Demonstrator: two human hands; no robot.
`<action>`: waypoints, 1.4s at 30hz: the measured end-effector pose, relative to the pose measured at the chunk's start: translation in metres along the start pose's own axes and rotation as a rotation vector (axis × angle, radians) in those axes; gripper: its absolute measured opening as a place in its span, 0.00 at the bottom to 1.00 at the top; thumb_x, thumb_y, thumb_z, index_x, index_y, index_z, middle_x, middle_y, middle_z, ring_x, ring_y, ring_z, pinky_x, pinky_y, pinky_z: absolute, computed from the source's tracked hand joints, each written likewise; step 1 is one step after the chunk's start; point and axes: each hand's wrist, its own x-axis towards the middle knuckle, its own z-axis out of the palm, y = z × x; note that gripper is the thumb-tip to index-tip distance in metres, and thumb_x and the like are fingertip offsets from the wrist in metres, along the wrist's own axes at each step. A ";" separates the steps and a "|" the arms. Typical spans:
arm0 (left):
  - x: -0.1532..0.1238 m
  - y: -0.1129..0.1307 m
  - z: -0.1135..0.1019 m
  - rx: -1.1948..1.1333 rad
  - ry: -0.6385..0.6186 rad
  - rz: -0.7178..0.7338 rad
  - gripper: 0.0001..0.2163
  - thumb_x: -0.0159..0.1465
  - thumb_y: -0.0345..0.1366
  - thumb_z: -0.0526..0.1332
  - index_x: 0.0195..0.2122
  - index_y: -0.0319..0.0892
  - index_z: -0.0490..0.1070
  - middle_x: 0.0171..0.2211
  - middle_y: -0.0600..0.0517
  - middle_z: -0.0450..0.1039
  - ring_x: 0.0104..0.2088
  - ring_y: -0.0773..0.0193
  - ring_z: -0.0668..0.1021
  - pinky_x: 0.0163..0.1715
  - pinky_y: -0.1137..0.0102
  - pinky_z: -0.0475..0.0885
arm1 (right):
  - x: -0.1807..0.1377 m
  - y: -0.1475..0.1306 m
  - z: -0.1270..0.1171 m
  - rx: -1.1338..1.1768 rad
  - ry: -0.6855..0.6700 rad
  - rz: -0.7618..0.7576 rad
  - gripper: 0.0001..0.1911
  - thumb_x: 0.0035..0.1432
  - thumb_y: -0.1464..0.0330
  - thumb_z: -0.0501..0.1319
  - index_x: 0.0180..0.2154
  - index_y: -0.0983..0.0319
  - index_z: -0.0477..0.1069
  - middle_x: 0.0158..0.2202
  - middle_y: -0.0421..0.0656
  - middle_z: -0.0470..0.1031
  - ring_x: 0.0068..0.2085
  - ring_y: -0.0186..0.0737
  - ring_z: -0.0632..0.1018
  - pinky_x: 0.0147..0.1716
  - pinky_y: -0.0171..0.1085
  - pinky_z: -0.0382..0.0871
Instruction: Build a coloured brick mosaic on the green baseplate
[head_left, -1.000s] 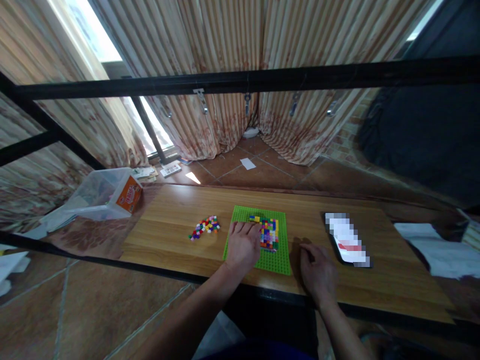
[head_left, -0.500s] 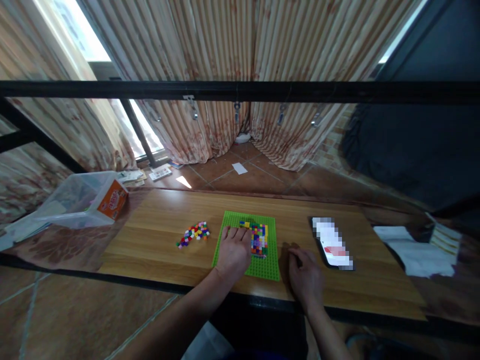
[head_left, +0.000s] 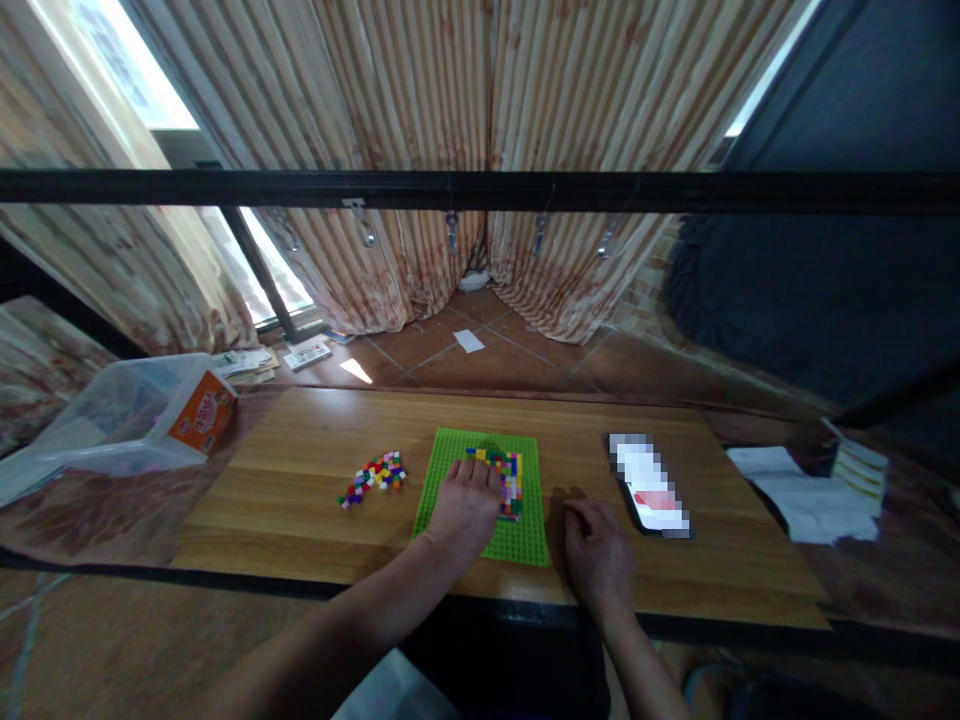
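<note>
A green studded baseplate (head_left: 427, 505) lies on the wooden table in front of me. Small coloured building bricks (head_left: 512, 490) form a mosaic on it, partly covered by my left hand (head_left: 466, 505). That hand is closed, fingers bent down over the mosaic's left part; its fingertips, and anything they pinch, are hidden. My right hand (head_left: 600, 555) rests on the table just right of the baseplate, fingers loosely curled, with nothing visible in them. A loose pile of small coloured bricks (head_left: 373, 478) lies left of the baseplate.
A phone (head_left: 649, 485) with a blurred screen lies on the table (head_left: 270, 490) to the right. Beyond the table's left end stands a clear plastic bin (head_left: 135, 430) with an orange label. White papers (head_left: 806, 490) are at the right. A black rail (head_left: 480, 190) crosses ahead, before curtains.
The whole view has shifted slightly, so the table and its contents appear further left. My left hand has moved a little to the right across the mosaic; my right hand stays beside the baseplate.
</note>
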 end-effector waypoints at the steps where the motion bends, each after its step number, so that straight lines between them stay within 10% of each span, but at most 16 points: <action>1: 0.000 0.001 0.000 0.023 0.002 0.008 0.06 0.64 0.26 0.55 0.36 0.36 0.72 0.34 0.44 0.73 0.37 0.55 0.75 0.38 0.61 0.70 | 0.000 0.000 0.000 0.002 0.004 -0.002 0.18 0.61 0.61 0.51 0.36 0.61 0.76 0.40 0.48 0.77 0.38 0.42 0.76 0.35 0.38 0.67; 25: -0.004 -0.011 0.001 -0.185 0.000 -0.020 0.10 0.62 0.24 0.55 0.41 0.37 0.73 0.39 0.44 0.75 0.41 0.55 0.75 0.43 0.61 0.72 | 0.000 0.003 0.002 -0.011 0.004 -0.010 0.18 0.61 0.61 0.50 0.37 0.61 0.76 0.40 0.47 0.76 0.36 0.41 0.76 0.32 0.37 0.65; 34: 0.003 -0.031 0.011 -0.684 0.251 -0.418 0.11 0.59 0.26 0.59 0.42 0.40 0.73 0.42 0.46 0.74 0.46 0.57 0.75 0.51 0.60 0.70 | 0.000 0.001 0.000 -0.013 -0.001 0.013 0.18 0.61 0.61 0.50 0.36 0.61 0.76 0.40 0.47 0.76 0.37 0.42 0.76 0.32 0.38 0.64; 42: 0.013 -0.028 0.041 -1.101 0.220 -0.681 0.17 0.57 0.33 0.64 0.49 0.43 0.71 0.45 0.48 0.75 0.46 0.59 0.76 0.50 0.63 0.70 | 0.000 0.001 -0.002 -0.043 -0.028 0.026 0.19 0.60 0.60 0.50 0.37 0.61 0.77 0.41 0.48 0.76 0.38 0.42 0.75 0.33 0.38 0.64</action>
